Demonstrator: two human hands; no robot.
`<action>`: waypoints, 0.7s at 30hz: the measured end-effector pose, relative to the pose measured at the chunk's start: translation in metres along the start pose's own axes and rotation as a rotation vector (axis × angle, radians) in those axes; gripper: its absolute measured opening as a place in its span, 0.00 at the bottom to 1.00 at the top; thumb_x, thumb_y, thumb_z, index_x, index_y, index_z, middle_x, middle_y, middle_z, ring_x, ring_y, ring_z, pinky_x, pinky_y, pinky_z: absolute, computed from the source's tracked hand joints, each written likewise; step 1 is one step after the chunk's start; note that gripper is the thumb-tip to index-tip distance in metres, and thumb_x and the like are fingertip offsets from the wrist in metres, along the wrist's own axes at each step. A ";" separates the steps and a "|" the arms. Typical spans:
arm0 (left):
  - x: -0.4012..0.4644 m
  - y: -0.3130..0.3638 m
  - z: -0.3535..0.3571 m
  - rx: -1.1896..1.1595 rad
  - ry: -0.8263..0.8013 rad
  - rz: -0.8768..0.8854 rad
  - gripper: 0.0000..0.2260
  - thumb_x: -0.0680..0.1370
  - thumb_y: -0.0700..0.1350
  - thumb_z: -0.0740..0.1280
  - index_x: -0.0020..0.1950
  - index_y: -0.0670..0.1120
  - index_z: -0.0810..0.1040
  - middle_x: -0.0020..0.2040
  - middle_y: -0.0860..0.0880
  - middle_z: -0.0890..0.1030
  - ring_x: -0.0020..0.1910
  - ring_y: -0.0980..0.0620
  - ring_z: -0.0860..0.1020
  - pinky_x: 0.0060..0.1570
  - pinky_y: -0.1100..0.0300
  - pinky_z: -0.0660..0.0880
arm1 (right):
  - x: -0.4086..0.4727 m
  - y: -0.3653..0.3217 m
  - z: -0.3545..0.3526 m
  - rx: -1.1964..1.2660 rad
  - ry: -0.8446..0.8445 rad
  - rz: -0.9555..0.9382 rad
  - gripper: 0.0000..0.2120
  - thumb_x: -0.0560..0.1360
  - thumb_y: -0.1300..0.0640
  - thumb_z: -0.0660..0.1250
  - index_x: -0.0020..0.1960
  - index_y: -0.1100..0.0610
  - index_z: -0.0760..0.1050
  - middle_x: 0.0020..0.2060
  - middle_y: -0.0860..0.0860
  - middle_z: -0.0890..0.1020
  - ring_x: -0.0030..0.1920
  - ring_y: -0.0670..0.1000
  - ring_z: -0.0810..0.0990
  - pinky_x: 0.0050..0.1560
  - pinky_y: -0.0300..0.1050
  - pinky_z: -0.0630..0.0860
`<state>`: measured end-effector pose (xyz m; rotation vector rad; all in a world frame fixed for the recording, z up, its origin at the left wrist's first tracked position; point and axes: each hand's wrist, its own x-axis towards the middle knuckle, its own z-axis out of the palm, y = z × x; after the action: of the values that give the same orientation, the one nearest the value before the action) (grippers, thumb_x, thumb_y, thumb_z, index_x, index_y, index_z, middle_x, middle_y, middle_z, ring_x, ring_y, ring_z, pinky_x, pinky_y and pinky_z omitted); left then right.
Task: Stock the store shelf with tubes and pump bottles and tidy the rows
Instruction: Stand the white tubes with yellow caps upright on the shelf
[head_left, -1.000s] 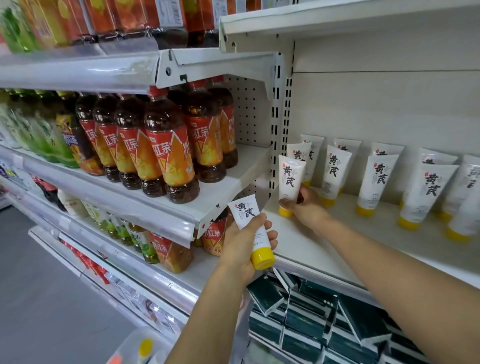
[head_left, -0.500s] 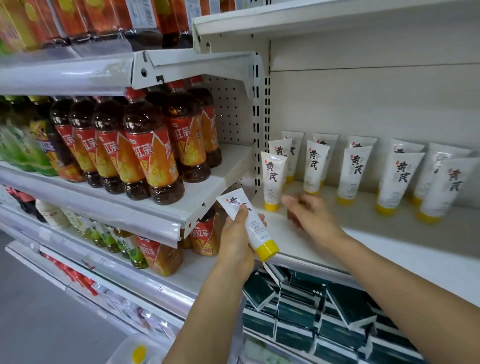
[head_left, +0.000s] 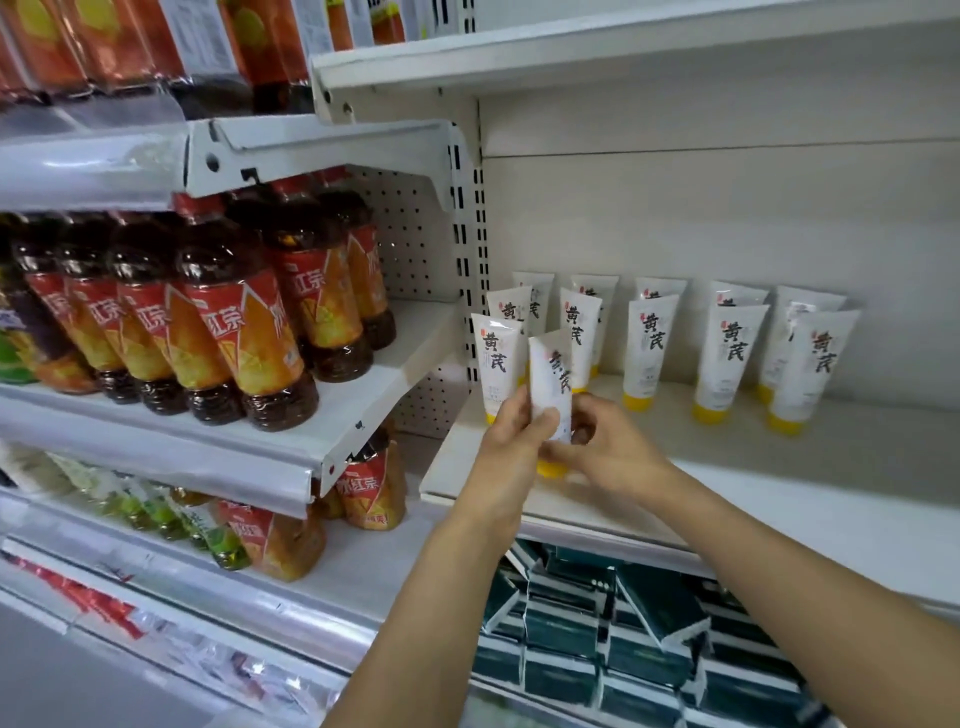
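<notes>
A white tube with a yellow cap stands cap-down, nearly upright, over the front left of the white shelf. My left hand grips its lower body, thumb across the front. My right hand curls its fingers round the tube's lower right side near the cap. Just behind stands another tube at the shelf's left end. Several more white tubes stand cap-down in two-deep rows along the back of the shelf.
Brown iced-tea bottles with red-orange labels fill the neighbouring shelf at left, with more bottles below it. Dark green boxes are stacked on the shelf underneath. A slotted upright divides the two bays.
My left hand has carried the tube up and right over the shelf and stood it upright. My right hand has left the standing tube and closed on the carried tube.
</notes>
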<state>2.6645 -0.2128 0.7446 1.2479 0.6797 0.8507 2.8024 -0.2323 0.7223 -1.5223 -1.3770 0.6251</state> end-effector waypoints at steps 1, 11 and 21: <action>0.003 -0.002 0.001 0.015 -0.001 -0.030 0.18 0.82 0.41 0.61 0.71 0.52 0.69 0.67 0.51 0.76 0.64 0.58 0.74 0.61 0.66 0.69 | 0.006 0.004 -0.003 -0.007 0.062 0.023 0.15 0.68 0.57 0.78 0.50 0.53 0.76 0.37 0.43 0.81 0.35 0.38 0.77 0.36 0.32 0.71; 0.037 -0.017 0.006 -0.101 0.083 -0.240 0.24 0.82 0.39 0.60 0.77 0.45 0.57 0.70 0.43 0.72 0.68 0.48 0.71 0.71 0.56 0.64 | 0.049 0.038 0.000 -0.302 0.217 0.212 0.23 0.67 0.48 0.76 0.56 0.54 0.71 0.52 0.53 0.80 0.52 0.55 0.79 0.53 0.52 0.77; 0.039 -0.015 0.009 -0.194 0.101 -0.289 0.20 0.82 0.40 0.61 0.74 0.45 0.64 0.62 0.45 0.76 0.62 0.48 0.74 0.69 0.54 0.67 | 0.049 0.036 0.000 -0.276 0.192 0.212 0.19 0.68 0.49 0.74 0.53 0.56 0.71 0.47 0.51 0.80 0.47 0.52 0.79 0.46 0.45 0.74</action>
<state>2.6953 -0.1859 0.7325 0.9111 0.8164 0.7238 2.8303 -0.1828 0.7007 -1.9144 -1.2007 0.4147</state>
